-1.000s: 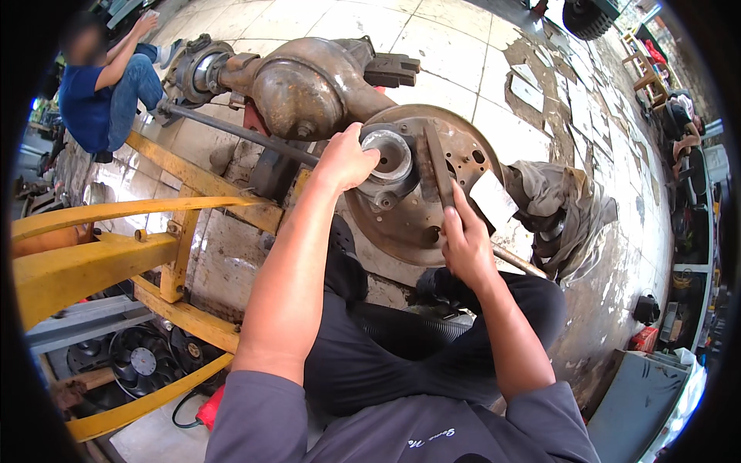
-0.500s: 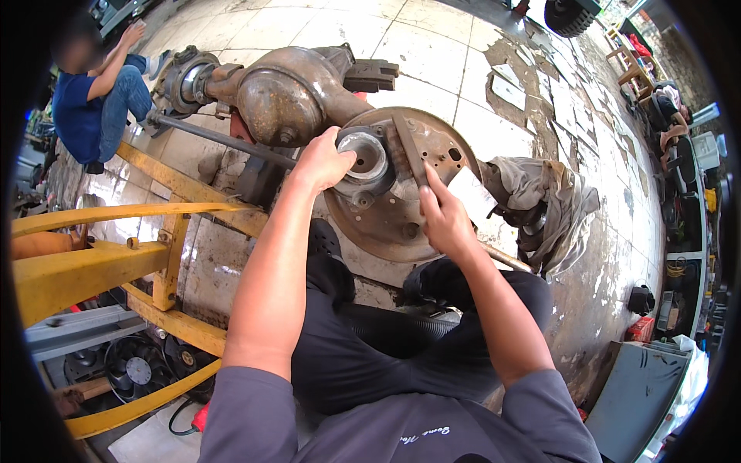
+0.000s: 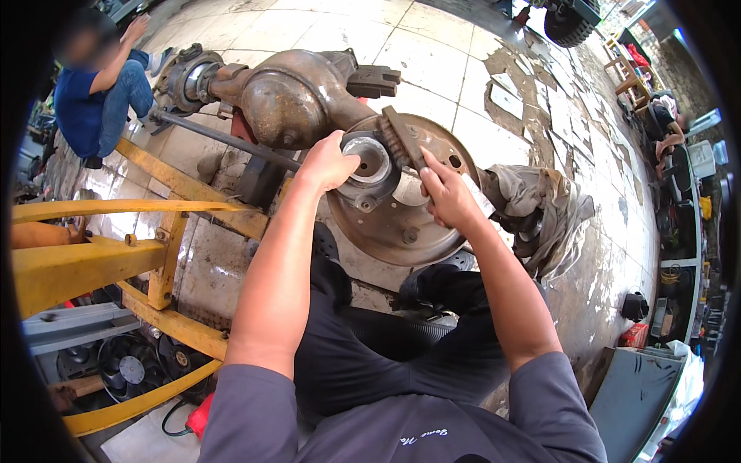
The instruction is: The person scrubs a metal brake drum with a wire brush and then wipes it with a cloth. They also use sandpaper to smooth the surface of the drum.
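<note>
A wire brush (image 3: 403, 135) is gripped by its handle in the right hand (image 3: 449, 193), the fingers closed around the lower end so that the bristled part is left clear and turned toward the metal hub (image 3: 375, 159). The brush is tilted, its far end pointed up and to the left, over the round backing plate (image 3: 374, 234). Whether the hub is touched by the bristles cannot be told from this angle.

The left rim of the hub is held by the left hand (image 3: 328, 163), with the thumb laid near the open bore; it seems to be held this way so that the part is steadied while its right side is left free for the brush. Whether the hub is fixed to the plate or only held against it cannot be made out.

Behind the left hand, the rounded axle housing (image 3: 285, 100) is seen, joined toward the plate by its tube. On the far side of the plate, a grey rag (image 3: 552, 204) is draped over the axle end, perhaps as a cover. At the left, a yellow frame (image 3: 100, 266) is placed beside the seated person's arm.
</note>
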